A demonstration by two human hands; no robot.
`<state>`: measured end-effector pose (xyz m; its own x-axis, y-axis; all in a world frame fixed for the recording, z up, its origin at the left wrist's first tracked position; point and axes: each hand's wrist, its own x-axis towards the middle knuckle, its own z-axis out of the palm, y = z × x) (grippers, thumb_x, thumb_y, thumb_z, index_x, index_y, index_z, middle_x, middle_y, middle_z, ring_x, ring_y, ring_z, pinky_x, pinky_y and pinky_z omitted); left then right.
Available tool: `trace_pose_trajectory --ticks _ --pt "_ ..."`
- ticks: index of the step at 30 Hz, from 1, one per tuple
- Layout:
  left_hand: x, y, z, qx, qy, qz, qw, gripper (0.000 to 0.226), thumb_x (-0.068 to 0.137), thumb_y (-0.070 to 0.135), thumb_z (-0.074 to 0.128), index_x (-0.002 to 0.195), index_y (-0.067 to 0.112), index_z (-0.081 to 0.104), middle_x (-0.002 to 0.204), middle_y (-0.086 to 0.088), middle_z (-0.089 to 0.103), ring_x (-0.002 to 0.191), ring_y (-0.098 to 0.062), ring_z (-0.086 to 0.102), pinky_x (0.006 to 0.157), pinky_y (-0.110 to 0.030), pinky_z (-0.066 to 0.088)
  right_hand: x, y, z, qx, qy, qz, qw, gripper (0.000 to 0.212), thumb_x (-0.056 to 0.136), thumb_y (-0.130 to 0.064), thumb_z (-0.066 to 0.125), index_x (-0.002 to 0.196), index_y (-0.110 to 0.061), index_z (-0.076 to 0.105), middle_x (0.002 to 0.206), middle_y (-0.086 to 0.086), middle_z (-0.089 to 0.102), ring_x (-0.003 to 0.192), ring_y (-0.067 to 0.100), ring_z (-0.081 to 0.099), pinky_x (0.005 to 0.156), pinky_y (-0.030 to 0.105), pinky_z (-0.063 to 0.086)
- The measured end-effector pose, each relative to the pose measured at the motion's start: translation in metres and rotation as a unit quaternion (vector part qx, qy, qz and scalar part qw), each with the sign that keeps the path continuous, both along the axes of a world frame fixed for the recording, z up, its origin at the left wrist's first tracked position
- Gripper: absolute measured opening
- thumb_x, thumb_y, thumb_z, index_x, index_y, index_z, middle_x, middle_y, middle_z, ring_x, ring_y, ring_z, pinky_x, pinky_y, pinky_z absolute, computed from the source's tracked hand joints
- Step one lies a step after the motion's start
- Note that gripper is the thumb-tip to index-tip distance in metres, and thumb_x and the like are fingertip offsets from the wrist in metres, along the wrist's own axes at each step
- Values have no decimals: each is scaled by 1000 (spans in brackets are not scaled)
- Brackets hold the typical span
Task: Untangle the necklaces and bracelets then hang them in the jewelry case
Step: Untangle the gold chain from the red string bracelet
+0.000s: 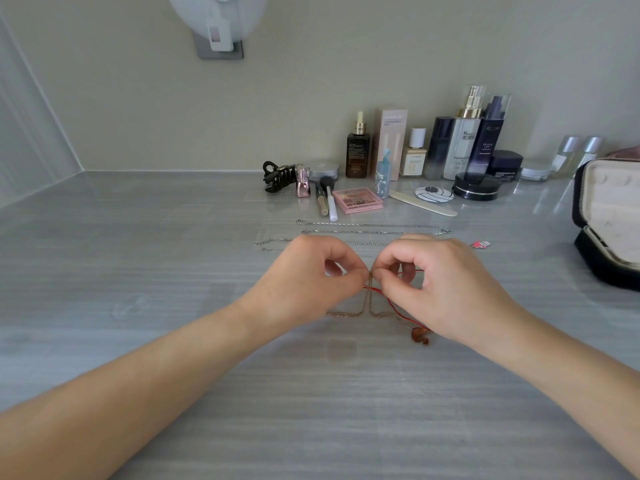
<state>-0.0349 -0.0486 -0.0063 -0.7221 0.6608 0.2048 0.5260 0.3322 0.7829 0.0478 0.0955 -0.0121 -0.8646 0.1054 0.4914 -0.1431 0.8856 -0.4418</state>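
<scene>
Head view: we see both hands meet close in front of us, just above the grey table (pixel 156 258).
Left hand (pixel 311 271): its fingers are curled, and thumb and forefinger pinch the top of the gold chain (pixel 346 312).
Right hand (pixel 440 282): it is curled the same way and pinches at the same spot; we cannot tell whether it holds the chain, the red cord (pixel 393 304) or both.
Tangle: the chain drops from the pinch in two strands, then trails left and right along the table. The cord crosses it and runs down under the right hand to a brown charm (pixel 419 336) beside that wrist.
Key relation: the knot sits between our two hands. The chain's long axis runs left to right and the cord slants to the near right, so we judge that a sideways pull is what would part them.
Nearer hand: both are at the knot, but the right is nearer the charm.
Silver chains (pixel 374 225): they lie straight, left to right, just beyond the hands; one ends in a pink charm (pixel 479 244).
Jewelry case (pixel 609 216): it stands open at the table's right edge, well apart from the hands and partly cut off by the frame.
Room: there is bare table to the left and towards us. The cosmetics (pixel 464 147) stand along the wall behind.
</scene>
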Motion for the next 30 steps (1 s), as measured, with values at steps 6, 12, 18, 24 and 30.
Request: trace_pose_trajectory --ticks 6,12,18,24,30 --pt "3 0 2 -17 15 -17 1000 12 81 12 62 71 17 62 69 10 59 39 9 45 38 -5 27 0 -1 -1 4 -6 -6 1000 13 72 -33 53 68 -26 64 62 -10 59 63 11 55 63 30 43" --pt "1 -1 -2 -38 63 -10 997 12 79 16 63 68 21 60 77 8 60 44 12 44 48 -13 31 1 -3 0 -1 -8 -11 1000 13 67 -32 53 65 -25 64 62 -10 59 63 10 55 65 32 45" --pt "-9 -4 1 25 25 23 999 14 78 17 65 64 20 62 60 11 60 55 -1 52 47 -24 42 0 0 1 -49 -4 -17 999 5 71 -24 65 67 -27 67 65 -12 63 65 12 54 68 26 45" --pt "-2 -1 0 26 36 -12 999 15 79 16 66 65 21 65 51 20 56 56 1 50 45 -10 37 -1 0 1 -55 4 -16 998 8 73 -24 65 71 -31 63 69 -13 58 67 10 54 67 27 47" --pt "-4 -1 -1 27 47 -9 999 22 78 16 66 60 27 61 54 24 57 63 -3 53 50 -7 36 0 -1 1 -37 7 -13 999 4 70 -25 65 71 -28 66 70 -9 59 66 11 53 68 33 48"
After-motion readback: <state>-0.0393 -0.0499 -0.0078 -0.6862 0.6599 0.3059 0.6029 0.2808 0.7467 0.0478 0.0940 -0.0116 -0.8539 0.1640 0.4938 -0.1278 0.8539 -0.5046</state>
